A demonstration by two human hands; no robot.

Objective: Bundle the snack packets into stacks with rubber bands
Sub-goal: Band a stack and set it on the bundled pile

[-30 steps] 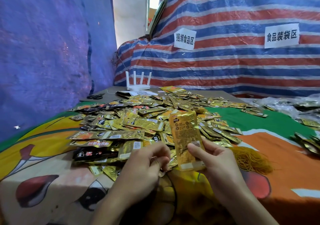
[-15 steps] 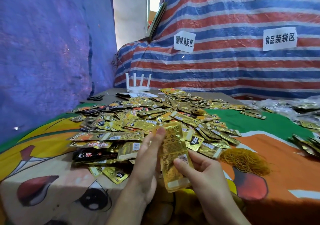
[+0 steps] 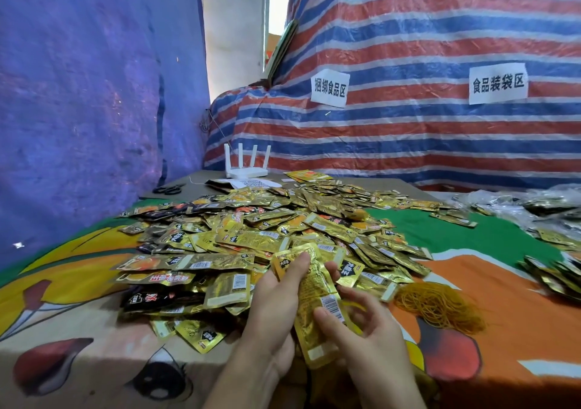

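Left hand [image 3: 276, 308] grips the held packets [image 3: 317, 286], thumb across their top; right hand [image 3: 367, 336] pinches their lower end. Tap the edges flush before banding. Rubber bands [image 3: 440, 308] lie at three o'clock, the loose heap [image 3: 251, 239] at eleven.

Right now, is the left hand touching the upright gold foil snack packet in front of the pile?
Touching. The head view shows the left hand with its thumb pressed across the top of the gold foil snack packet, fingertips showing behind it.
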